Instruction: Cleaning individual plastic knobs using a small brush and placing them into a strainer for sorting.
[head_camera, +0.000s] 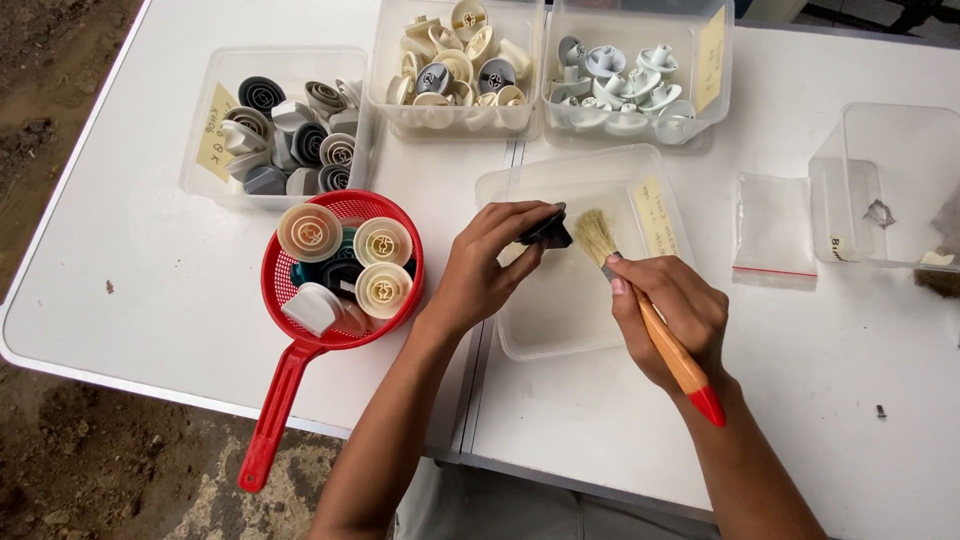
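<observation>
Left hand clamped on a small black knob, fingers on top and thumb beneath, the knob sticking out just right of the fingertips. Held above the far-left part of an empty clear tray lying at the middle of the white desk.

Right hand closed round the orange handle of a paintbrush, red tip pointing near and right past the wrist, pale bristles pointing far and left. Bristles just right of the black knob, very close; touching or not cannot be told. Brush head likewise over the clear tray, beside a yellow label on the tray's right wall.

Left of the left hand, a red strainer with a long handle running toward the near desk edge, loaded with round cream and beige knobs plus a few darker ones.

Along the far side, three clear bins: leftmost bin with grey and dark knobs, middle bin with cream knobs, rightmost bin with pale grey-white knobs.

Right of the tray, a small clear zip bag with a red strip, flat on the desk. Farther right, another clear container, almost bare, with small scraps inside.
</observation>
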